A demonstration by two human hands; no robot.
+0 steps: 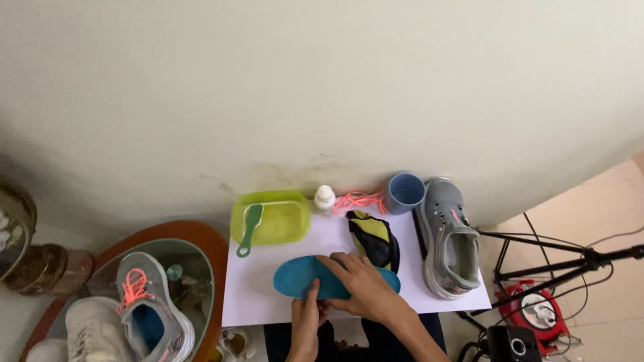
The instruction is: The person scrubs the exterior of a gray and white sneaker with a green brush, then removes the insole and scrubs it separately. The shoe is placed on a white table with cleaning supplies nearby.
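Note:
A blue insole point(302, 276) lies flat on the white tabletop point(255, 288) near its front edge. My right hand point(359, 285) rests palm down on the insole's right half, covering it. My left hand point(307, 315) pinches the insole's near edge from below, thumb on top. Just behind my right hand lies a yellow and black cloth pouch point(374, 238). A grey sneaker point(449, 238) without laces sits at the table's right end, toe toward the wall.
A lime basin point(285, 218) with a green brush point(249, 231) stands at the back, beside a small white bottle point(325, 198), pink laces point(359, 201) and a blue cup point(406, 192). Left, a tub point(194, 268) holds another grey sneaker point(149, 302). A tripod point(570, 258) stands right.

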